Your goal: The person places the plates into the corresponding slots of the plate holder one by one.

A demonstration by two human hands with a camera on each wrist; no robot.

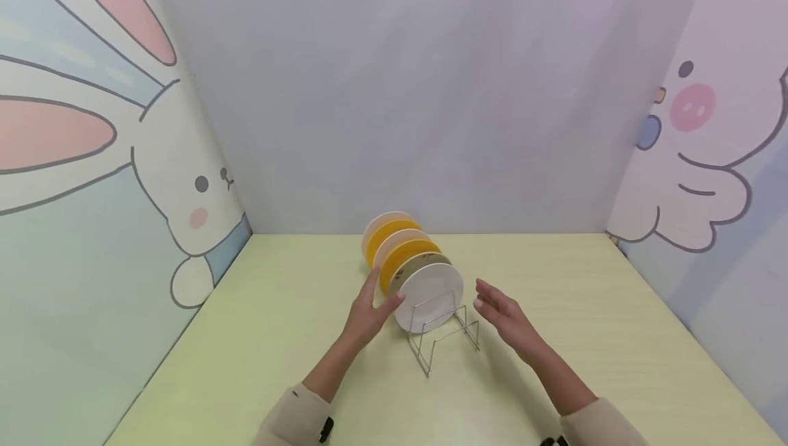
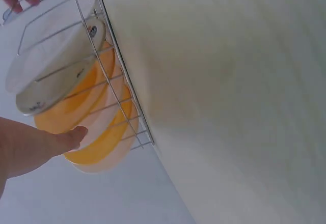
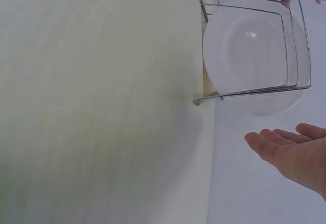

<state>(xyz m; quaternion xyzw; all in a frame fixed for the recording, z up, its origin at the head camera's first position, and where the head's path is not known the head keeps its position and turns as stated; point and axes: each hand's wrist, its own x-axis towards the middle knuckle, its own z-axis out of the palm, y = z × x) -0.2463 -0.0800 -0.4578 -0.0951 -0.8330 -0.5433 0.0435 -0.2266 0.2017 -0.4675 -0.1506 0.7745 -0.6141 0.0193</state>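
Note:
A wire dish rack (image 3: pixel 244 92) holds several plates standing on edge in a row. In front is a white plate (image 1: pixel 429 282); behind it come a greyish plate (image 1: pixel 418 264) with small dark motifs, an orange plate (image 1: pixel 403 253), a pale pink plate (image 1: pixel 384 246), another orange plate (image 1: pixel 377 235) and a pale one (image 1: pixel 371 227) at the back. My left hand (image 1: pixel 366 317) is at the row's left side, fingers extended, the thumb overlapping the white plate's edge in the head view. To the right of the rack, my right hand (image 1: pixel 509 321) is held apart from the plates, fingers straight and empty.
The rack stands on a pale yellow-green table (image 1: pixel 295 295). A plain grey-white backdrop (image 1: pixel 431 90) rises behind it. Side panels carry a cartoon rabbit (image 1: pixel 178 193) on the left and a pale cartoon animal (image 1: pixel 708 159) on the right.

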